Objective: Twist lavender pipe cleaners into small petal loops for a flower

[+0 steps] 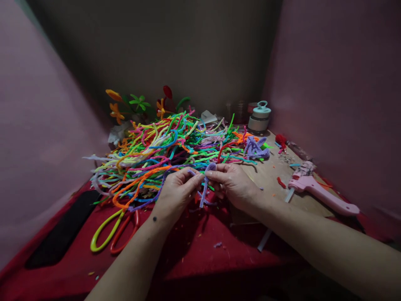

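Both hands meet at the middle of the view, over the red cloth, around a purple pipe cleaner (pixel 203 195) bent into a loop at its top, with a tail hanging down. My left hand (pixel 180 190) pinches it from the left between thumb and index finger. From the right, my right hand (pixel 233 184) pinches the loop with thumb and fingers. Just behind the hands spreads a large heap of many-coloured pipe cleaners (pixel 150 154). A bundle of purple pipe cleaners (pixel 257 148) lies at the heap's right end.
Yellow and red scissor handles (pixel 108 230) and a black flat object (pixel 64 230) lie left on the red cloth (pixel 219 267). A pink glue gun (pixel 322 194) rests right on a brown board (pixel 269 167). Behind are a light-blue-topped container (pixel 260 117) and pipe-cleaner flowers (pixel 140 101).
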A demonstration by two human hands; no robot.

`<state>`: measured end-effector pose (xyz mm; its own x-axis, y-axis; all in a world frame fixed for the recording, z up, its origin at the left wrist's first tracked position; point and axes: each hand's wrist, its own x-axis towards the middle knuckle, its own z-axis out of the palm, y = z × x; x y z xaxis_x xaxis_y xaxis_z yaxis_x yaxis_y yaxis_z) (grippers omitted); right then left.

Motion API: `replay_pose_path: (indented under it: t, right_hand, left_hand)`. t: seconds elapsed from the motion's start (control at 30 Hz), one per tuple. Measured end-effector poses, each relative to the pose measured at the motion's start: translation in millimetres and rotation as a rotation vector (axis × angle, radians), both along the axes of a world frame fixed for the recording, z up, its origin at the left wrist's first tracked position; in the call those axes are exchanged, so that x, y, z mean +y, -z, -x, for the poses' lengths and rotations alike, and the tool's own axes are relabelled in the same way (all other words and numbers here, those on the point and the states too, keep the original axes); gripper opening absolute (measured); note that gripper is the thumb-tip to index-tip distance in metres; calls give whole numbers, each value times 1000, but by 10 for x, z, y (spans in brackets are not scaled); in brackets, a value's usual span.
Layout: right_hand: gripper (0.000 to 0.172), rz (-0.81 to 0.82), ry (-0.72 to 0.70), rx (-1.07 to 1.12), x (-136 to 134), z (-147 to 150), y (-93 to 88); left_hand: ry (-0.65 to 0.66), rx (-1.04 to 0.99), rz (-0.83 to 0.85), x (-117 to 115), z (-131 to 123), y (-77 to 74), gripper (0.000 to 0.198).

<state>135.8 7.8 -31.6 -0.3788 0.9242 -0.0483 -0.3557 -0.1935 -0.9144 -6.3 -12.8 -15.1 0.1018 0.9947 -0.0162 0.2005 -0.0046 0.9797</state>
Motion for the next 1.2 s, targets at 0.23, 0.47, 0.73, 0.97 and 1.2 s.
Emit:
replay_pose_path:
  t: [0.23,0.47,0.73,0.97,1.2]
  right_hand:
    - [17,-89,72,-59,-19,-6,-53]
    - [15,-568,299,-384,-30,-54,-77]
    - [16,-992,519,-601,-166,-271,-216]
    - [14,-566,961,-337,-360,-833,-359]
    - [29,-639,191,-694,-175,-306,-256]
  left_hand:
    - [35,-86,26,-28,-27,2,16]
    - [24,-102,18,-6,-9,19,14]
    - [77,-272,111,14,35,32,14]
    - [119,-225,100,22,76,41,15]
    - [145,-139,91,-33,36,12,14]
